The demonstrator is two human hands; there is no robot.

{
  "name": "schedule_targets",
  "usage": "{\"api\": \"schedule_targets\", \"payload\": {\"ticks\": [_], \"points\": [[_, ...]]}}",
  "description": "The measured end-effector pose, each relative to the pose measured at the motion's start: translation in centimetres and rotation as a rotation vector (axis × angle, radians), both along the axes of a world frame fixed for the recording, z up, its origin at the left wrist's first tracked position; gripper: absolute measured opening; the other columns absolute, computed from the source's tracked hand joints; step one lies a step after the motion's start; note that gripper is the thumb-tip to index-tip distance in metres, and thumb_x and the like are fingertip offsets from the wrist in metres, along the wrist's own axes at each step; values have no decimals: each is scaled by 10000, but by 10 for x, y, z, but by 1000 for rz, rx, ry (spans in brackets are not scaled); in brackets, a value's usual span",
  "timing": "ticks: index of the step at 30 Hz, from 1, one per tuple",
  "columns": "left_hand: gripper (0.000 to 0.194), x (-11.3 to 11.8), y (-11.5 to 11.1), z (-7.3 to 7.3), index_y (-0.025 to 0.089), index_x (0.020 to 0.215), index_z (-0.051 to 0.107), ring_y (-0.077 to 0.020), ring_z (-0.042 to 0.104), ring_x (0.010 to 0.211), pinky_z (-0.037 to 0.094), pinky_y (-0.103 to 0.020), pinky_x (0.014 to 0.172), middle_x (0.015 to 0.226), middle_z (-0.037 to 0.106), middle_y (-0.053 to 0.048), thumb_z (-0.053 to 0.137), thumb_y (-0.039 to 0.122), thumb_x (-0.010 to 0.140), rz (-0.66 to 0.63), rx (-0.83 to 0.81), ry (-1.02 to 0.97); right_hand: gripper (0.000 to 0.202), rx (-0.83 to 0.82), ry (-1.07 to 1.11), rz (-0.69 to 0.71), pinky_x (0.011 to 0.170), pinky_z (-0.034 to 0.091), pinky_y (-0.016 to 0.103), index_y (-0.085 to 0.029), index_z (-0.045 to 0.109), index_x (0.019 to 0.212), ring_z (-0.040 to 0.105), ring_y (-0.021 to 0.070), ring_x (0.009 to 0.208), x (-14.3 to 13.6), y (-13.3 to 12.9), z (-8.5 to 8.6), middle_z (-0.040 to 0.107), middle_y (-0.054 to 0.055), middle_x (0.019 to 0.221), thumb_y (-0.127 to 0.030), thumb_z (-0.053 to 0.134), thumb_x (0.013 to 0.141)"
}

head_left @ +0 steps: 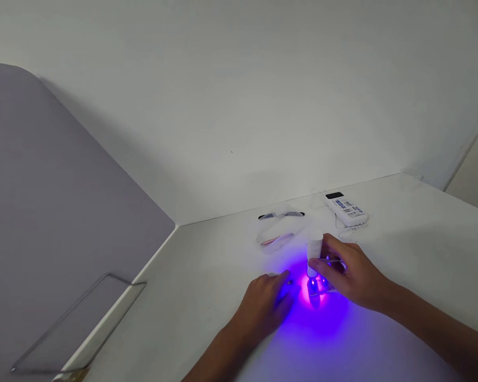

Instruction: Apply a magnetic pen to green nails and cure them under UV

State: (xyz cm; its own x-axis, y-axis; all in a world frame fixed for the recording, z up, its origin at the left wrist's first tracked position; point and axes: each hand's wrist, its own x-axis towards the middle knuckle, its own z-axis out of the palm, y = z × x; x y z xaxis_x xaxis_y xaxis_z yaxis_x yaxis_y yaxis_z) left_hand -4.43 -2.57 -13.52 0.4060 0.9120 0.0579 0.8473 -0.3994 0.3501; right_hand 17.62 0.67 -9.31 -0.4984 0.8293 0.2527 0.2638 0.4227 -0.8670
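My right hand (352, 270) is closed around a white, cylinder-shaped UV lamp (314, 252), held upright just above the tabletop. Violet-blue light spills from its lower end. A small shiny object (313, 289) lies or reflects in the bright pink glow under the lamp; its kind is hard to make out. A thin wire-like edge shows by my right fingers. To the left, my left hand (265, 302) rests low at the table with fingers apart, its fingertips at the border of the light. Near those fingertips shows a tiny dark spot, too small to name.
Behind the lamp lie clear-framed glasses (281, 215) and a pink pen-like stick (276, 239) on the white table (175, 297). A white power bank (346, 208) with a cable sits at the back right. A metal wire frame (79, 318) juts over the left edge. White wall behind.
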Motion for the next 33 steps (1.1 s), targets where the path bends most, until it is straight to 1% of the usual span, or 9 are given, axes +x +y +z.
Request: {"api": "schedule_targets", "payload": {"ticks": [5, 7, 11, 16, 24, 29, 33], "points": [[177, -1, 0, 0, 197, 895, 584, -185, 558, 619, 323, -278, 581, 752, 660, -24, 419, 179, 835, -1, -13, -4, 133, 22, -30, 44, 501, 363, 227, -217, 527, 857, 466, 104, 540, 1, 0, 2, 574, -40, 706, -307, 571, 945], [181, -1, 0, 0, 198, 898, 585, -186, 564, 624, 331, -279, 585, 752, 658, -24, 416, 175, 838, -3, -18, -8, 126, 40, -60, 49, 496, 354, 224, -215, 539, 860, 457, 100, 535, 1, 0, 2, 588, -35, 721, -303, 569, 946], [165, 0, 0, 2, 200, 851, 568, -176, 544, 597, 329, -276, 581, 714, 631, -13, 406, 210, 879, -10, -22, -12, 109, 67, -100, 29, 506, 355, 223, -219, 551, 879, 458, 101, 542, 0, 0, 3, 608, -35, 727, -301, 568, 947], [181, 0, 0, 1, 199, 855, 558, -178, 541, 591, 323, -279, 578, 709, 638, -17, 389, 240, 906, -11, -20, -10, 166, 58, -114, 10, 507, 362, 222, -217, 517, 833, 446, 97, 533, 0, 0, 3, 588, -39, 709, -323, 551, 955], [170, -1, 0, 1, 202, 882, 573, -185, 547, 592, 323, -283, 576, 719, 650, -19, 404, 216, 880, -10, -22, -7, 209, 44, -119, 6, 498, 360, 224, -217, 504, 805, 462, 106, 533, -1, 0, 2, 569, -36, 673, -356, 541, 957], [162, 0, 0, 1, 202, 866, 569, -186, 549, 593, 317, -282, 573, 701, 638, -17, 409, 217, 879, -7, -20, 1, 245, 52, -141, -37, 492, 333, 216, -223, 468, 761, 446, 100, 516, -2, 1, 1, 528, -61, 616, -349, 573, 943], [171, -1, 0, 1, 207, 888, 576, -185, 549, 591, 319, -279, 572, 697, 638, -12, 406, 218, 885, -13, -17, 9, 238, 64, -129, -59, 513, 353, 228, -224, 486, 769, 464, 111, 538, -2, 1, 0, 546, -55, 631, -361, 585, 937]]}}
